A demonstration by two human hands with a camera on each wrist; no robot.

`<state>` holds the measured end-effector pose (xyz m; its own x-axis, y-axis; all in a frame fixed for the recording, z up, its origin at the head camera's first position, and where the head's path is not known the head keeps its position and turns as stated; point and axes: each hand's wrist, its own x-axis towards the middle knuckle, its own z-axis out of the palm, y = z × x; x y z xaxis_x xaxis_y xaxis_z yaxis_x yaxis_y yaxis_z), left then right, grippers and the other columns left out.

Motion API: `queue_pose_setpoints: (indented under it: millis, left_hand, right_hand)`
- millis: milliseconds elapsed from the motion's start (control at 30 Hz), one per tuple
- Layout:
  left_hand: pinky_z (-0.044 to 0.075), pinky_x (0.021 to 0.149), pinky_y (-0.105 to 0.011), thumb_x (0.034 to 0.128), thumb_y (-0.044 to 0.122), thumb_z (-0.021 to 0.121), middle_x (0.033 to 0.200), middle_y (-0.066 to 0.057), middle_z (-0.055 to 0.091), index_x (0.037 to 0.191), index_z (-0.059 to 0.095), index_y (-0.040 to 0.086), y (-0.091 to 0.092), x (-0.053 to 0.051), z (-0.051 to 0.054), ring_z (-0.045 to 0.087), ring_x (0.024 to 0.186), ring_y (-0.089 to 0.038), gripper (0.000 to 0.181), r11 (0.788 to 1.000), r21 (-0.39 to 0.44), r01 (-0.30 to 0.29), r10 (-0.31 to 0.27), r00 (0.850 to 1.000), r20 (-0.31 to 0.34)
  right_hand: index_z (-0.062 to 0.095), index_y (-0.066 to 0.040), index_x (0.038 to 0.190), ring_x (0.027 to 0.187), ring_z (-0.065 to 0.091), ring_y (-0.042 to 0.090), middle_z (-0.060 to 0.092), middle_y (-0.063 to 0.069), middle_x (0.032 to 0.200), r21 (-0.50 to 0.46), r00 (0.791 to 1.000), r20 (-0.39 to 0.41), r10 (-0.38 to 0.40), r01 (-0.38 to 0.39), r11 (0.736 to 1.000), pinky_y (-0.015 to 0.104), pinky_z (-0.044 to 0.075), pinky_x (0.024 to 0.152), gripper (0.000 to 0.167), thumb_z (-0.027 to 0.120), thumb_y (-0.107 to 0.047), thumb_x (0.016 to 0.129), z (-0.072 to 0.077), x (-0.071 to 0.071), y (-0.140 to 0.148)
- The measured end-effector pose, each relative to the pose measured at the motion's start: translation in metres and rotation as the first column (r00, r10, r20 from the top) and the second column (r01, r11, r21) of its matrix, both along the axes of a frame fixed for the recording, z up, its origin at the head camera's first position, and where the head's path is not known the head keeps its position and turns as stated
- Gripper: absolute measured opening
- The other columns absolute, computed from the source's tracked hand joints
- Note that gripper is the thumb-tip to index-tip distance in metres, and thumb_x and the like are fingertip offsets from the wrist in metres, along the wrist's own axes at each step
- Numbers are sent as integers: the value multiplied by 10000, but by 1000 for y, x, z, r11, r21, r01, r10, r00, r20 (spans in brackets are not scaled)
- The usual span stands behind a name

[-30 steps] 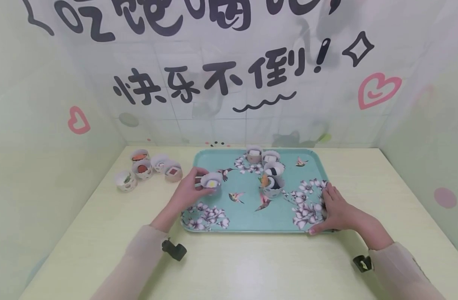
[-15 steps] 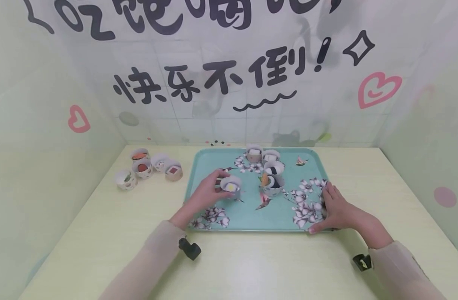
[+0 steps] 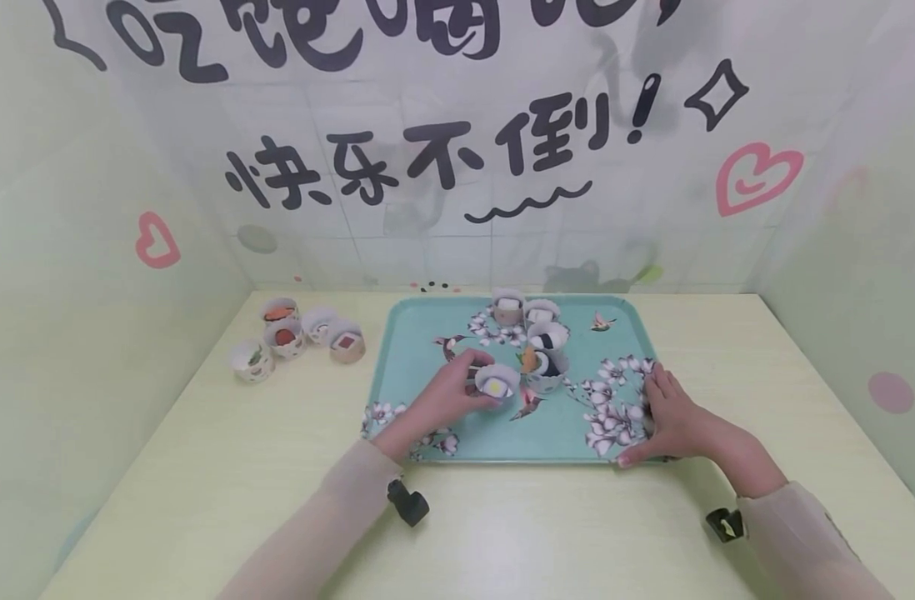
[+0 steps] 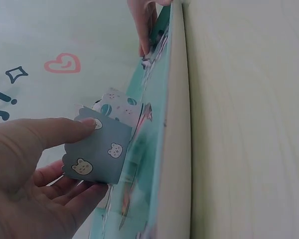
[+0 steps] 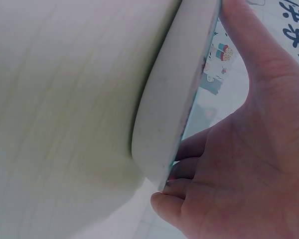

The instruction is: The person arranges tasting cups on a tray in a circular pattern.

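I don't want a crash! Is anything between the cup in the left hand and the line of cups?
No other cup stands between the held cup and the line's nearest cup; only tray shows there. An orange piece at that nearest cup's left edge might get bumped, though.

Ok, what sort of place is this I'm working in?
Probably a staged, food-themed tabletop booth, though I can't be certain. A pale table sits between printed panels bearing Chinese lettering, and a turquoise tray carries small paper cups of sushi-like pieces.
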<state>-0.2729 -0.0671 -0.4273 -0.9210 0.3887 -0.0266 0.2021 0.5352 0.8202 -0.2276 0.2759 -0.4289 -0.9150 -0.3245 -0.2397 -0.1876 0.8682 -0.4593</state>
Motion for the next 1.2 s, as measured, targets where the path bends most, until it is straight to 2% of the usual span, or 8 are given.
queue_pose_setpoints:
  millis: [167, 400, 700, 967, 1200]
  left_hand:
    - [533, 1020, -406, 859, 142, 782, 1341, -100, 576, 1326, 496, 88, 8, 3, -2, 588, 1240, -275, 551, 1000, -17, 15, -15, 1000, 23]
    - [528, 1013, -404, 866, 133, 774, 1327, -109, 588, 1341, 487, 85, 15, 1, -9, 593, 1230, -270, 557, 998, -41, 50, -50, 999, 10]
    - [535, 1010, -382, 879, 99, 757, 1343, -125, 570, 1339, 468, 55, 23, -1, -11, 589, 1246, -271, 545, 996, -32, 81, -81, 997, 1]
    - [519, 1026, -396, 865, 107, 773, 1343, -105, 571, 1334, 465, 84, 27, -1, -13, 583, 1252, -261, 561, 996, -28, 79, -79, 997, 16]
    - [477, 1103, -389, 849, 126, 791, 1414, -100, 522, 1387, 429, 89, 24, -2, -15, 544, 1329, -273, 650, 997, -15, 76, -76, 996, 36]
  right_hand:
    - [45, 256, 1460, 1433, -53, 626, -78, 476, 1534, 3, 1000, 2, -3, 3, 1000, 732, 105, 1151, 1435, 901, -527, 614, 0, 1, -1]
    - [42, 256, 1459, 1433, -50, 626, -78, 476, 1534, 5, 1000, 9, -5, 5, 1000, 730, 106, 1153, 1439, 898, -535, 617, -1, 2, -2]
    - [32, 258, 1458, 1428, -56, 631, -89, 483, 1526, 13, 1000, -7, 8, -8, 1000, 730, 113, 1152, 1414, 902, -495, 636, -1, 1, -2]
    - [47, 259, 1457, 1423, -42, 640, -79, 488, 1523, 19, 1000, -16, 14, -14, 1000, 729, 122, 1152, 1401, 904, -487, 638, 0, 1, -3]
    - [37, 252, 1463, 1432, -50, 629, -87, 475, 1534, 18, 1000, -4, 2, -2, 1000, 727, 119, 1154, 1415, 900, -503, 635, 0, 1, -3]
